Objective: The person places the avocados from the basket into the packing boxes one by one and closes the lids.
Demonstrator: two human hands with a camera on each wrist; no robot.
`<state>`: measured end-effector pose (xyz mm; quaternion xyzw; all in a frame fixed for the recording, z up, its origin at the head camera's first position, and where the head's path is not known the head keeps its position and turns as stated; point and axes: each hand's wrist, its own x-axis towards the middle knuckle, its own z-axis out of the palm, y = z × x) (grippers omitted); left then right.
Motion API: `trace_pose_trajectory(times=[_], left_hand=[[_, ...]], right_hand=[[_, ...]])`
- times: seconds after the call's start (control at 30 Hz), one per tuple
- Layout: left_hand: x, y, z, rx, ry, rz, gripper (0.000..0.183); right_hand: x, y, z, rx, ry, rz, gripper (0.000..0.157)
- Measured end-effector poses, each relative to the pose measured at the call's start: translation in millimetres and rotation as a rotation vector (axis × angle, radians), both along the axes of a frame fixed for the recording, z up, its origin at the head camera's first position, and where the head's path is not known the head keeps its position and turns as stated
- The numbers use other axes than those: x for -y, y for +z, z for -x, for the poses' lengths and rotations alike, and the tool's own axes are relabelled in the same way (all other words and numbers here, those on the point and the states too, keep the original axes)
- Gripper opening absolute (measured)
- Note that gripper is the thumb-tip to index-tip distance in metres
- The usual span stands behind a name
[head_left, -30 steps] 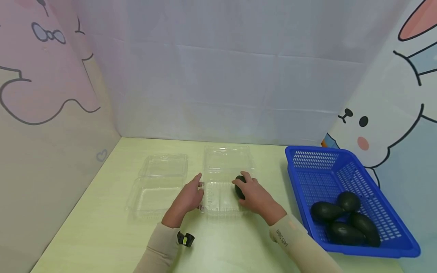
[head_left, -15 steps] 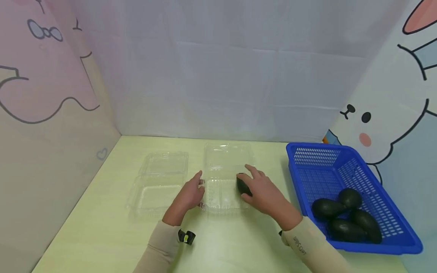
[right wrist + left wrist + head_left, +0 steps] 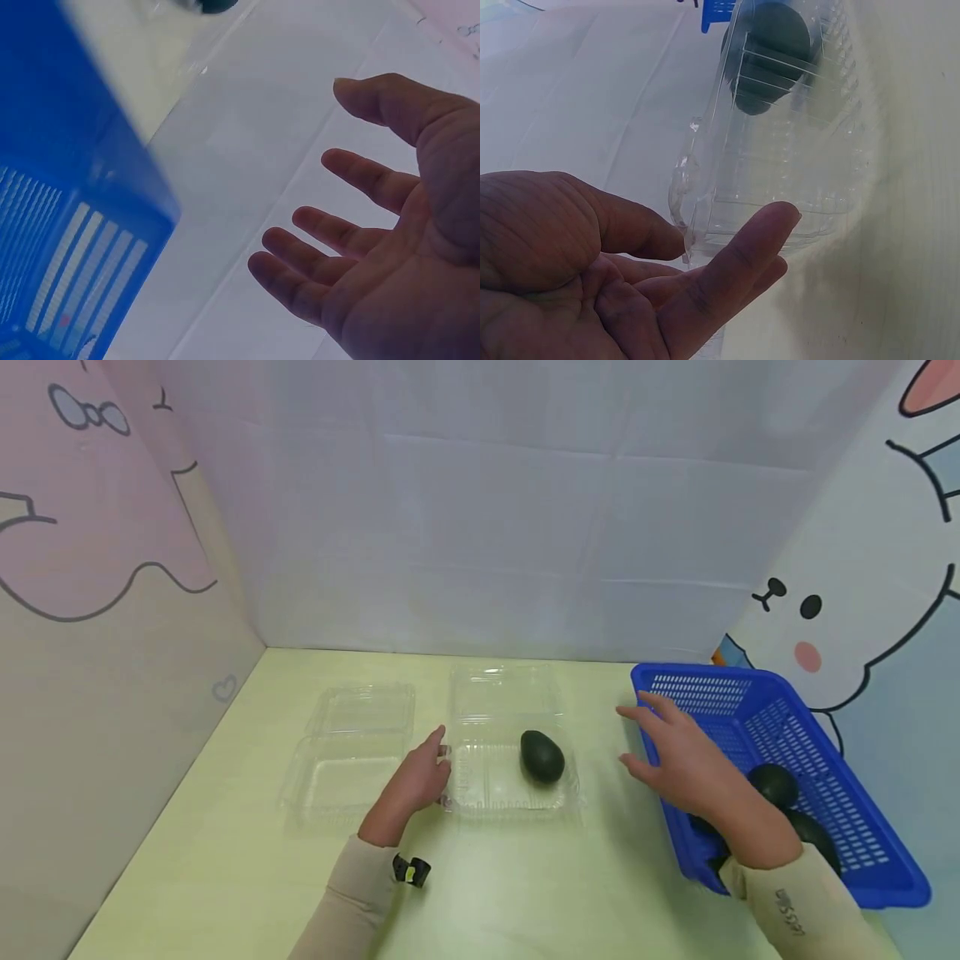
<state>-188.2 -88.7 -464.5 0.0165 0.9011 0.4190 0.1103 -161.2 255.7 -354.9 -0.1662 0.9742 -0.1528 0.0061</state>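
Observation:
One dark green avocado (image 3: 542, 757) lies in the right part of the base of an open clear plastic clamshell container (image 3: 480, 781), whose lid lies folded back behind. At the container's left edge, my left hand (image 3: 417, 781) pinches the rim, thumb on top and fingers against the side wall, as the left wrist view shows. My right hand (image 3: 693, 768) holds nothing; its fingers are spread in the air over the left side of a blue plastic basket (image 3: 892, 868). Avocados (image 3: 774, 785) lie inside that basket, partly hidden by the right hand and forearm.
A second clear clamshell container (image 3: 352, 777) lies open to the left of the first, with nothing in it. The pale yellow table (image 3: 480, 902) meets a white cloth wall (image 3: 480, 543) at the back. Printed cartoon panels stand on both sides.
The right hand has let go of the avocado, leaving it in the container, and has moved right to the basket. The left hand stays at the container's edge.

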Motion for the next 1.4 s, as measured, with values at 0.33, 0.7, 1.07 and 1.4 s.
trace_pose_trajectory(times=[0.33,0.7,1.07,1.4], left_hand=[[0,2.7,1.0,0.031,0.015,-0.025,0.062],[-1,3.6,1.7,0.036,0.010,-0.033,0.062],[-2,1.3,1.6,0.028,0.004,-0.013,0.062],[0,1.9,0.5,0.016,0.001,-0.014,0.062]], right_hand=[[-62,-14.7,1.4,0.064,-0.065,-0.046,0.063],[-97,-29.8,0.8,0.151,-0.070,-0.181,0.061],[-108,-39.5,1.4,0.403,-0.063,-0.308,0.076],[-110,-53.0,6.2,0.485,-0.029,-0.371,0.075]])
